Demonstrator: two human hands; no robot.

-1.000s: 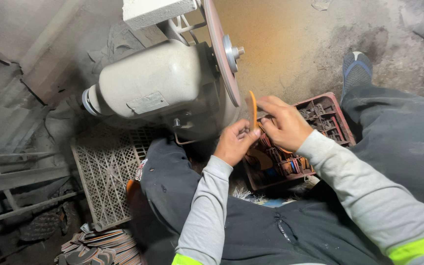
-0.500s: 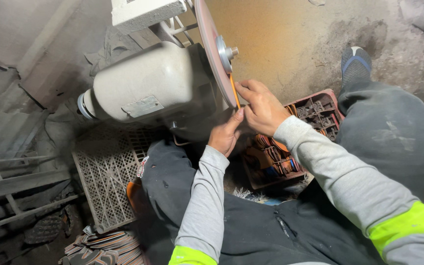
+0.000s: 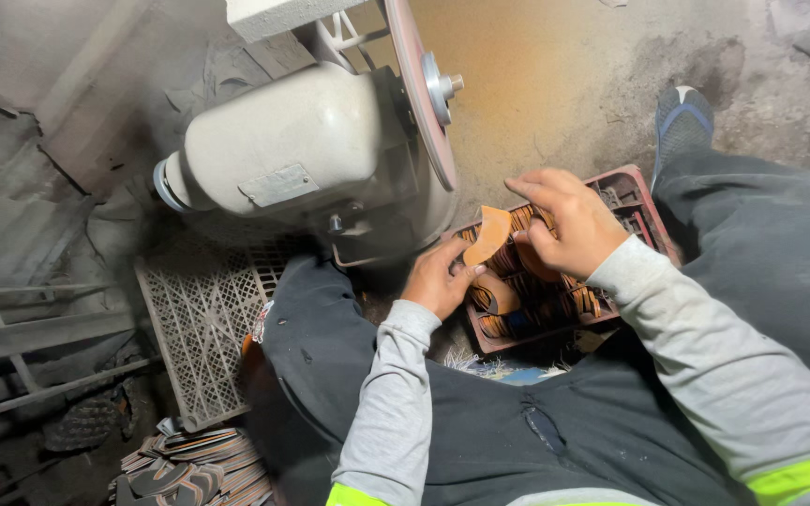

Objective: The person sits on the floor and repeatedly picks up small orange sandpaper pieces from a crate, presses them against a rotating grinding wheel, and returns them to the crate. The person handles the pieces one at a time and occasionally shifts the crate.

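Orange piece (image 3: 489,234) now below wheel (image 3: 417,89)

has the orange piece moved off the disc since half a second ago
Yes. The orange piece, held in both hands, was up against the grinder disc edge before; now it sits lower, below the disc and over the red crate.

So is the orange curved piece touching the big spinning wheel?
Apart. The head view shows the orange piece, held between the left hand and right hand, sitting below the grinding disc with a dark gap between.
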